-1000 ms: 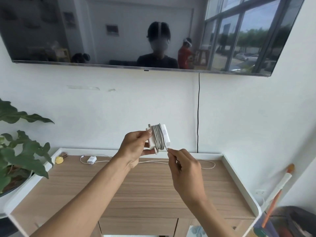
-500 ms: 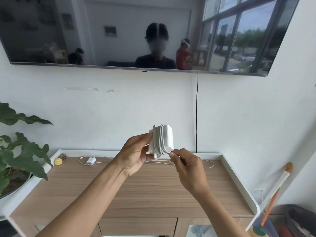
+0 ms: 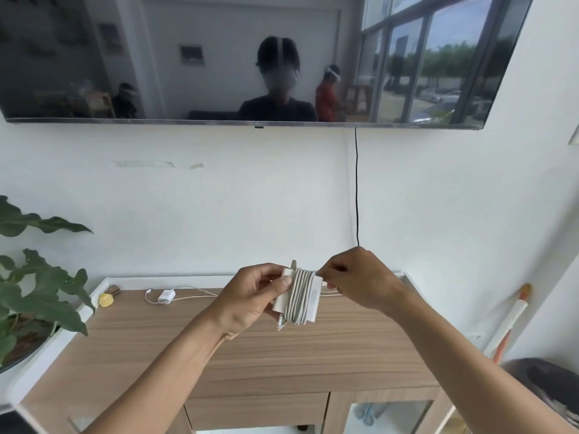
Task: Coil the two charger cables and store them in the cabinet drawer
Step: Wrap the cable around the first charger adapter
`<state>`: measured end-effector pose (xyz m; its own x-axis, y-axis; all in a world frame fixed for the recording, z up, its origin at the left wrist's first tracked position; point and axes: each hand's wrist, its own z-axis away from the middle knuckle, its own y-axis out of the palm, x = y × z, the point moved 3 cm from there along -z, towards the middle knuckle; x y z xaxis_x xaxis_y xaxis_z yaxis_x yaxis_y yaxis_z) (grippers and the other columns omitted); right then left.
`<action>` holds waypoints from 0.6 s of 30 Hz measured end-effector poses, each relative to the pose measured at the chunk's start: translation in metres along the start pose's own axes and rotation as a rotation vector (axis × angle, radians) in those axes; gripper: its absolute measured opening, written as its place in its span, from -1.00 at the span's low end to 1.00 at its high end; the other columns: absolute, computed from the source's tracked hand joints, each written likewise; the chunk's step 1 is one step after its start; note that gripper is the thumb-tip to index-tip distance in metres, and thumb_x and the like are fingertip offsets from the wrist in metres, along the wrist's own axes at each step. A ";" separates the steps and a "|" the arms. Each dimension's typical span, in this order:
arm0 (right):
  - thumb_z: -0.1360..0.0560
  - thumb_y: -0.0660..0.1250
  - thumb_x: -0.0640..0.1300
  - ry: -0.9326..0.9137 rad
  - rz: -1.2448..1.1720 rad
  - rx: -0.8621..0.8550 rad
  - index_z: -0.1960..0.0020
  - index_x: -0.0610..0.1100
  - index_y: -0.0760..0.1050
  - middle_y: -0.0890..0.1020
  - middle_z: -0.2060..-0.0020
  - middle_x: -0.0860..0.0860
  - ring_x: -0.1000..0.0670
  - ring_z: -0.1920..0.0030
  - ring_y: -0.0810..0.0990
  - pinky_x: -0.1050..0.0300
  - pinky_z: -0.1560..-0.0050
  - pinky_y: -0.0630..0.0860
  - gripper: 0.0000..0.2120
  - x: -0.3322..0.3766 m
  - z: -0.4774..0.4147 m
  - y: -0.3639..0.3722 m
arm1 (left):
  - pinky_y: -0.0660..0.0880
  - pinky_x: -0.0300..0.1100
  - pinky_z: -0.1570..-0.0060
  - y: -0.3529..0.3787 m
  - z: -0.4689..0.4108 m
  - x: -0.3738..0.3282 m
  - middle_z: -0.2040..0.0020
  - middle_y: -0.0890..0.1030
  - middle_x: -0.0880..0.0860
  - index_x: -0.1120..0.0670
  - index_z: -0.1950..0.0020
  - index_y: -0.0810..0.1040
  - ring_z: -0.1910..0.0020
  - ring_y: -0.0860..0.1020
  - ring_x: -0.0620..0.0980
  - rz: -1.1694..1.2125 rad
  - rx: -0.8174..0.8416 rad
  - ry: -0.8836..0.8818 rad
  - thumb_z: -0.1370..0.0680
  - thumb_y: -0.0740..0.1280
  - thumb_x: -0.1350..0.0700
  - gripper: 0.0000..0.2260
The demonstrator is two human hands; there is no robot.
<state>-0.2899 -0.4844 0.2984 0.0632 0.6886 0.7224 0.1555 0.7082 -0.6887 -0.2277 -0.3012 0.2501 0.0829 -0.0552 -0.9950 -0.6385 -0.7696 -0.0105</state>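
While winding, leaves the plant [image 3: 37,296] and a yellow knob [image 3: 106,300] alone at far left. Has charger 2 [image 3: 165,296] lying flat at the back of the top [image 3: 156,339], with its lead [image 3: 194,297] trailing loose to the right, probably to handle 1 charger at a time. Shows the drawer [image 3: 219,411] below, shut, hence no storing yet. Curls the left hand [image 3: 250,299] round charger 1 [image 3: 313,310], thumb pressed on its face, seemingly to stop it turning. Holds that charger in the air above the top, between both hands, likely to let turns pass round it. Pinches the free end with the right hand [image 3: 357,280] at the upper right edge of the wraps [image 3: 297,296], fingers bent tight, apparently to hold tension and tuck it in.
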 end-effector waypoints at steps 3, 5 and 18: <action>-0.52 0.30 -0.13 0.061 -0.039 -0.060 0.43 -0.17 0.50 0.45 0.57 0.09 0.04 0.49 0.34 0.21 0.38 0.32 -0.65 0.001 0.001 0.008 | 0.62 -0.07 0.30 0.001 -0.002 0.000 0.04 0.62 0.27 0.23 -0.12 0.57 0.17 0.62 0.07 -0.097 -0.068 0.035 -0.50 0.36 0.09 -0.73; -0.53 0.25 -0.19 0.063 -0.086 -0.102 0.38 -0.27 0.50 0.46 0.55 0.02 0.06 0.52 0.35 0.15 0.36 0.35 -0.67 0.003 0.003 0.012 | 0.62 -0.07 0.35 0.002 -0.002 0.000 0.03 0.60 0.33 0.24 -0.11 0.56 0.23 0.63 0.06 -0.117 -0.125 0.048 -0.55 0.34 0.17 -0.81; -0.53 0.21 -0.15 -0.059 -0.253 -0.241 0.03 -0.15 0.64 0.65 0.30 -0.01 0.06 0.27 0.58 -0.07 0.06 0.58 -0.78 0.002 0.012 0.044 | 0.65 0.04 0.22 0.011 0.008 0.009 0.02 0.42 0.23 -0.37 -0.38 0.37 0.18 0.56 0.14 -0.107 -0.128 0.084 -0.65 0.21 0.17 -0.54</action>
<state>-0.2951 -0.4503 0.2686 -0.0630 0.5089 0.8585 0.3877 0.8051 -0.4488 -0.2400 -0.3046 0.2398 0.2122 -0.0178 -0.9771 -0.5208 -0.8481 -0.0976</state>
